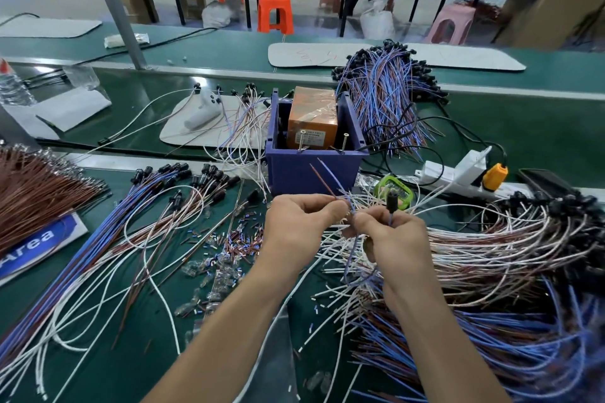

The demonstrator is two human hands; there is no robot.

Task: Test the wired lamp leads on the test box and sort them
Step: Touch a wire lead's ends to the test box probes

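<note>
Pinching a two-wire lamp lead [331, 176] between thumb and forefinger, a worker's left hand [294, 222] points the lead's bare brown and blue tips up at the blue test box [314, 170] near the middle of the green bench [540, 127]. The right hand [389, 239] closes its grip on the same lead just beside the left, with the black lamp holder [392, 201] standing up above the curled fingers and the blue wire drooping in a loop below. The tips are just short of the box's front wall, not touching it. Inside the box sits an orange block wrapped in clear tape [312, 118], with two metal pins [343, 141] leaning against it by the front rim.

Leads with black holders [170, 203] fan out toward the bench's left edge. A thick pile of white and brown leads [491, 249] lies toward the right edge, under the right wrist, and blue and brown ones [491, 353] crowd the near right corner. Another blue and brown bundle [386, 91] is heaped behind the box. Small cut sleeves [229, 245] litter the bench beside the left hand. A white power strip [458, 173] lies to the right of the box.
</note>
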